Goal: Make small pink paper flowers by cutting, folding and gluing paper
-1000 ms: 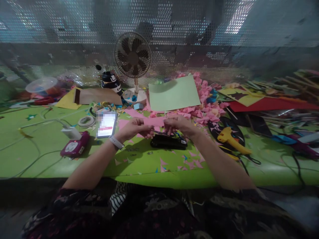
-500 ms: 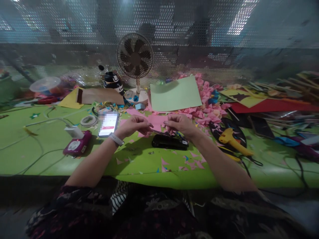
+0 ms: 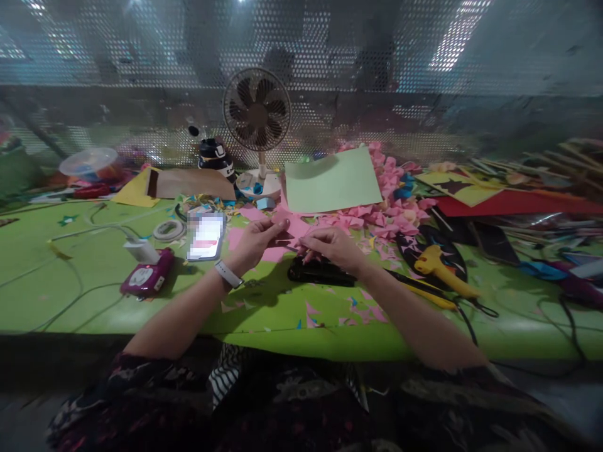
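Observation:
Between my two hands is a piece of pink paper (image 3: pixel 298 228), tilted, with part of it hidden by the fingers. My left hand (image 3: pixel 257 242), a white watch band on its wrist, pinches the paper's left side with the thumb on top. At the lower right edge, my right hand (image 3: pixel 333 246) has its fingers closed on the same piece. Just beneath the hands lies a long black object (image 3: pixel 318 272), partly covered by my right hand; its kind is unclear. More flat pink paper (image 3: pixel 276 253) rests behind my left hand.
A phone (image 3: pixel 206 235), a tape roll (image 3: pixel 169 230) and a purple device (image 3: pixel 147 274) with cables stand left. Behind are a fan (image 3: pixel 257 113), a pale green sheet (image 3: pixel 333 182) and a pink paper heap (image 3: pixel 391 176). A yellow glue gun (image 3: pixel 445 270) lies right.
My hands have turned and come closer together. The pink paper, level between them a second ago, is now tilted. My right hand has lowered over the black object.

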`<state>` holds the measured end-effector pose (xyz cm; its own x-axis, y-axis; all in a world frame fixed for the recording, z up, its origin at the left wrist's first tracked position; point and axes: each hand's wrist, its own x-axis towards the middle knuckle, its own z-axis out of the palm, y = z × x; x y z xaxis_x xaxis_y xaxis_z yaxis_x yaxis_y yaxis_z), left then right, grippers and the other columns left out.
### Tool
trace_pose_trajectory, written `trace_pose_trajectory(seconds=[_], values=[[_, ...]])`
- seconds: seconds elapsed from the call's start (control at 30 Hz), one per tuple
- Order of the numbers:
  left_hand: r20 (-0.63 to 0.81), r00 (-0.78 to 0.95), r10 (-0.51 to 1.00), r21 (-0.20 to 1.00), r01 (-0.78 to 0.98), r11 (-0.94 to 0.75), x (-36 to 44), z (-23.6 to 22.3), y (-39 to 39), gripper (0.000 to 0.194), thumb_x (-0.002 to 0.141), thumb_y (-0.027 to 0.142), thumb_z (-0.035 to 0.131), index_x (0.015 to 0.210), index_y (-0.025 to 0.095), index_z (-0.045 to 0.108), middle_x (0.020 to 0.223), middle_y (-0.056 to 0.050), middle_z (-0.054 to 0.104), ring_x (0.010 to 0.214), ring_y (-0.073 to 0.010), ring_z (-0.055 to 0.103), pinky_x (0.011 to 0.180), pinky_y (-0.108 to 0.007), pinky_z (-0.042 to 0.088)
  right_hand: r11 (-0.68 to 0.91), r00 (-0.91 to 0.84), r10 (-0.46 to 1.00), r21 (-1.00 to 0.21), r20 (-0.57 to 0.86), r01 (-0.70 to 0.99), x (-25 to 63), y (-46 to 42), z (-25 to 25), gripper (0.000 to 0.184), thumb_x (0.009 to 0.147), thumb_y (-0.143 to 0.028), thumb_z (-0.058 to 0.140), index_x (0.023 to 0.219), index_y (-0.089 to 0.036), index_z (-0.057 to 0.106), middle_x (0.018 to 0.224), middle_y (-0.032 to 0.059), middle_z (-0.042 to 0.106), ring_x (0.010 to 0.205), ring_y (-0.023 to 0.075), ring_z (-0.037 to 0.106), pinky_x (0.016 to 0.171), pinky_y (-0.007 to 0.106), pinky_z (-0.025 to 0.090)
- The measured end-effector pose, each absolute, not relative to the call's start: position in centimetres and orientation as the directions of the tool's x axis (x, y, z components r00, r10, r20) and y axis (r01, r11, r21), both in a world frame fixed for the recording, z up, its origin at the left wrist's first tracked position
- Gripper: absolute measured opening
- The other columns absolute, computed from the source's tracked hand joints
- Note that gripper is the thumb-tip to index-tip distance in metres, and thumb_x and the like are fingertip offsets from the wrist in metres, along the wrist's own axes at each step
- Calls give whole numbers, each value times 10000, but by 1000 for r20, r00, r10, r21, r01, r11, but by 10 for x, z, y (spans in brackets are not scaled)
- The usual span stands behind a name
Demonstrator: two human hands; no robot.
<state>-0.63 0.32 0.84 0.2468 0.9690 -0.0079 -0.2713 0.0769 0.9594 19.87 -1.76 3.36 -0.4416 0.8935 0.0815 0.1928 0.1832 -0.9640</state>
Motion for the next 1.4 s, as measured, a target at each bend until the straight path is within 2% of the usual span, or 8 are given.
trace_pose_trajectory(seconds=[0.1, 0.2, 0.37, 0.6, 0.8, 0.93, 1.07, 1.4], values=[[-56, 312, 949, 953, -266, 143, -12, 9, 6, 352, 675, 404, 853, 759, 123, 657, 673, -14, 709, 660, -116, 711, 692, -226, 585, 340, -416, 881, -914, 227, 220, 211, -17, 40, 200, 811, -329, 701, 921, -163, 715, 785, 33, 710, 657, 133, 669, 603, 258, 540], [-84, 441, 894, 949, -238, 206, -17, 7, 8, 332, 681, 377, 855, 767, 117, 667, 672, -31, 712, 614, -115, 698, 655, -229, 581, 482, -432, 835, -833, 341, 273, 219, -12, 40, 357, 805, -237, 700, 1162, -238, 689, 998, 46, 698, 815, 148, 655, 715, 302, 564], [-116, 456, 883, 968, -148, 203, -12, 5, 3, 349, 686, 399, 850, 746, 121, 649, 648, -22, 695, 585, -105, 677, 617, -222, 564, 690, -550, 678, -680, 487, 249, 216, -5, 30, 188, 833, -215, 675, 946, -311, 790, 1091, 56, 637, 1096, 210, 593, 973, 418, 511], [-42, 372, 927, 980, -166, 111, -7, 2, 2, 384, 658, 407, 866, 719, 115, 625, 647, -2, 675, 577, -84, 655, 607, -200, 554, 708, -515, 677, -655, 525, 263, 214, -5, 24, 141, 845, -252, 719, 937, -326, 795, 1310, 58, 567, 1271, 246, 501, 1024, 475, 486], [4, 340, 940, 976, -208, 71, -1, 6, -4, 415, 619, 440, 879, 727, 111, 651, 701, -23, 711, 650, -131, 703, 727, -288, 601, 683, -466, 705, -689, 534, 245, 209, -1, 17, 132, 867, -377, 704, 881, -260, 763, 1191, 72, 647, 1169, 229, 590, 1002, 450, 500], [41, 390, 920, 978, -202, 42, 1, 8, -7, 442, 602, 443, 886, 825, 106, 708, 789, -56, 750, 735, -173, 732, 805, -344, 607, 578, -369, 797, -779, 477, 241, 201, -4, 13, 314, 868, -510, 662, 840, -199, 693, 1042, 97, 672, 960, 215, 654, 795, 366, 559], [60, 435, 898, 983, -181, 22, 0, 6, -7, 437, 654, 432, 862, 922, 113, 728, 878, -82, 770, 817, -190, 744, 854, -366, 599, 505, -309, 851, -824, 424, 259, 196, -9, 10, 392, 850, -585, 647, 836, -193, 636, 801, 40, 652, 722, 167, 622, 665, 309, 524], [81, 460, 884, 982, -190, 9, 2, 5, -10, 379, 699, 411, 836, 901, 114, 718, 918, -95, 772, 883, -206, 745, 867, -373, 597, 488, -235, 869, -831, 436, 268, 195, -12, 10, 403, 852, -595, 638, 790, -199, 593, 735, 20, 605, 674, 154, 576, 616, 287, 491]])
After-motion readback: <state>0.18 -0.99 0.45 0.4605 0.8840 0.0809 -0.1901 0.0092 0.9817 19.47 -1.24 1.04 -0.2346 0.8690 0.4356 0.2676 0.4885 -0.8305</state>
